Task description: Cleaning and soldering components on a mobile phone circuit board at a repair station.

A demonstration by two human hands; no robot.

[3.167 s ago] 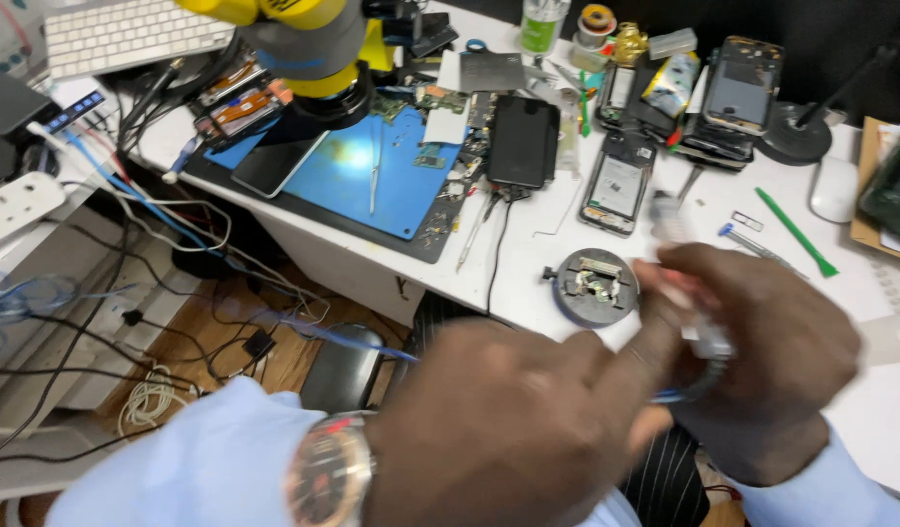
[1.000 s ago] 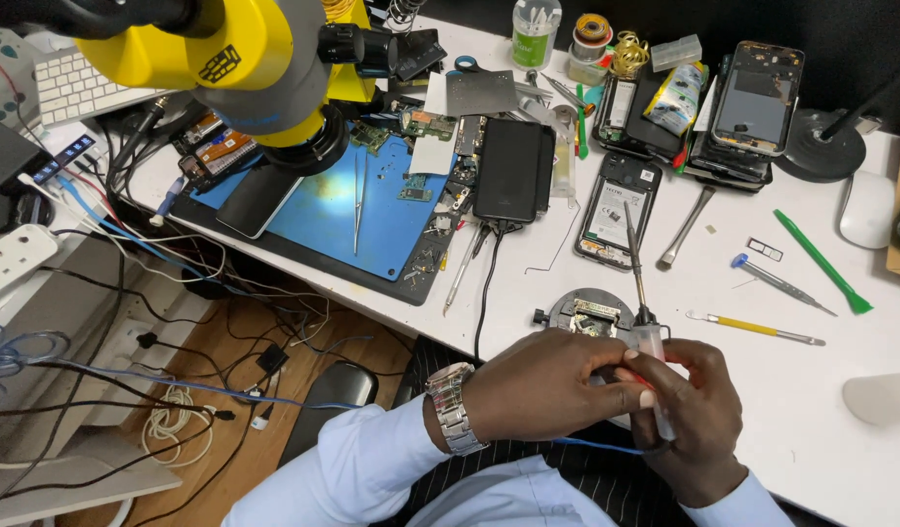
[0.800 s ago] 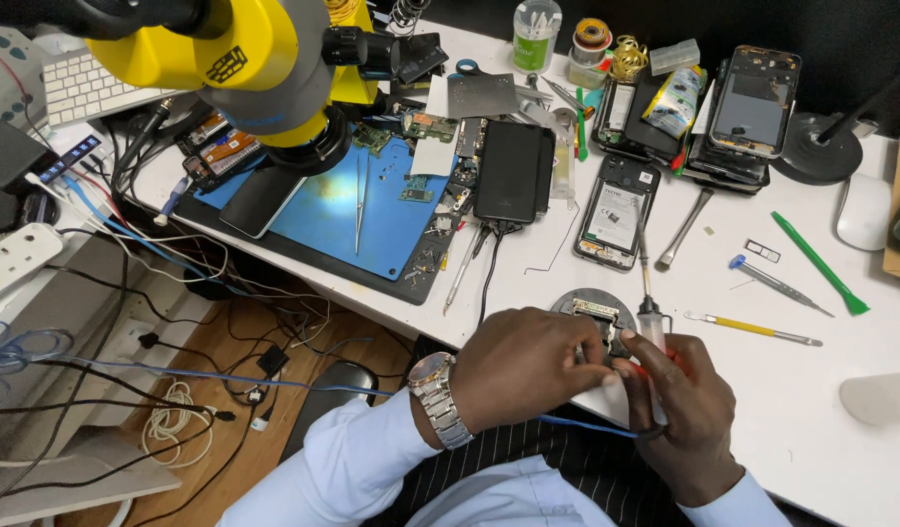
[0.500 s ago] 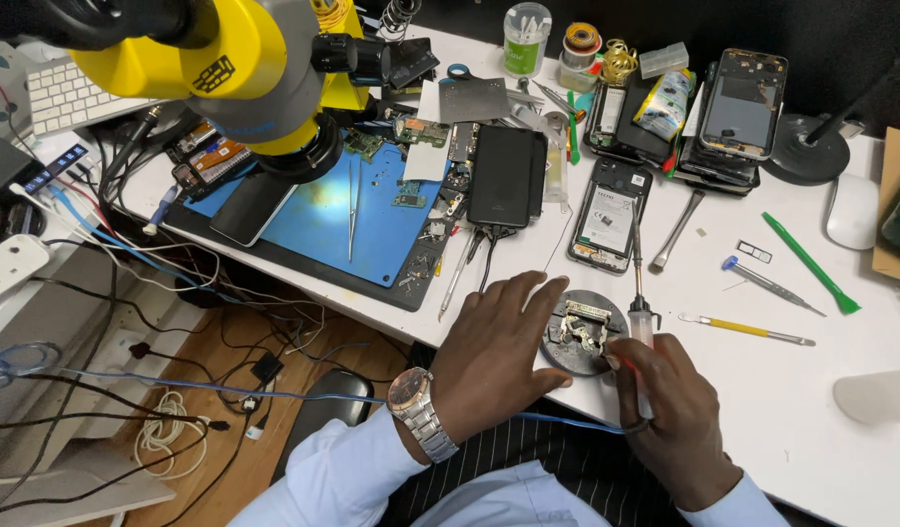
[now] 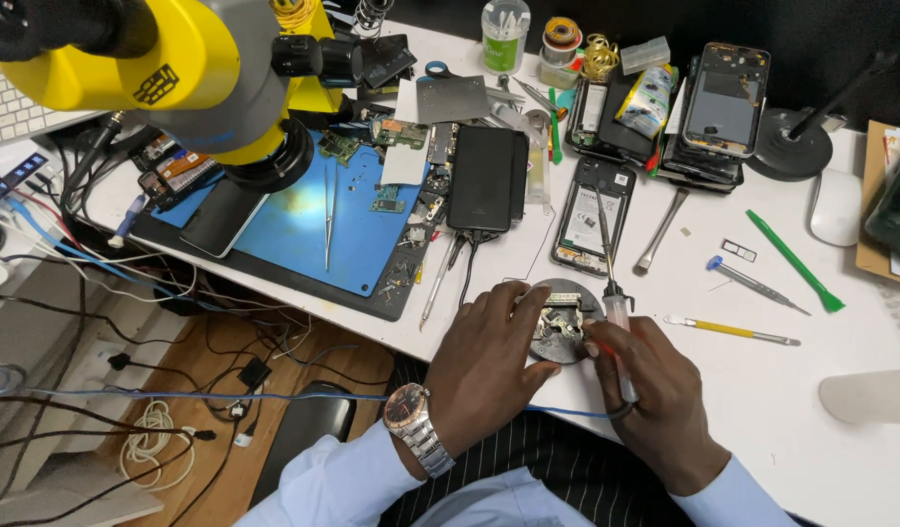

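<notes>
My left hand point(image 5: 494, 366) rests on the white desk point(image 5: 762, 390) at its near edge, fingers touching the left rim of a small round grey holder point(image 5: 564, 314) that carries a small metal part. My right hand point(image 5: 655, 400) grips a slim tool with a clear handle and a thin dark shaft point(image 5: 614, 293), the shaft pointing away from me, and its fingertips touch the holder's right side. A thin blue cable point(image 5: 567, 412) runs under both hands. I wear a wristwatch point(image 5: 414, 427) on the left wrist.
A yellow microscope point(image 5: 177, 78) hangs over a blue work mat point(image 5: 303, 229) with tweezers point(image 5: 328, 210). Opened phones point(image 5: 591, 215) and a dark phone point(image 5: 487, 178) lie behind the holder. Screwdrivers point(image 5: 731, 330), a green pry tool point(image 5: 796, 262) and a white mouse point(image 5: 836, 207) lie to the right. Cables hang at left.
Both hands came down from close to the camera to the desk edge. They settled on either side of the round holder, the tool still in my right hand.
</notes>
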